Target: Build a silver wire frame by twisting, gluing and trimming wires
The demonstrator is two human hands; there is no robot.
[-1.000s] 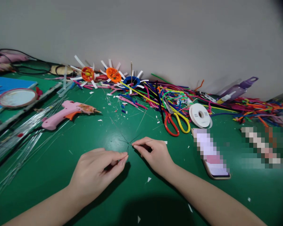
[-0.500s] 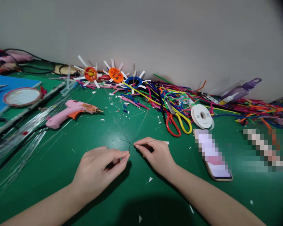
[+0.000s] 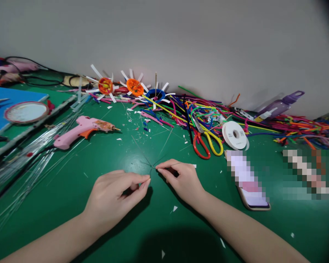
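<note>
Thin wires [image 3: 152,166] cross at a twisted point between my two hands, with strands fanning out away from me over the green table [image 3: 126,226]. My left hand [image 3: 119,195] pinches one wire end between thumb and forefinger, just below the crossing. Right at the junction, my right hand [image 3: 182,179] is closed in a pinch on the wires. Beyond my left hand lies a pink hot glue gun [image 3: 76,133], its nozzle pointing right. Scissors [image 3: 205,140] with one red and one yellow handle loop rest beyond my right hand.
A white ribbon spool [image 3: 235,135] stands near a phone [image 3: 248,182] on the right. Colourful pipe cleaners [image 3: 298,128] and a purple bottle [image 3: 279,105] line the wall. Orange discs with white strips [image 3: 134,87] sit at the back. Loose wires [image 3: 30,171] spread at left.
</note>
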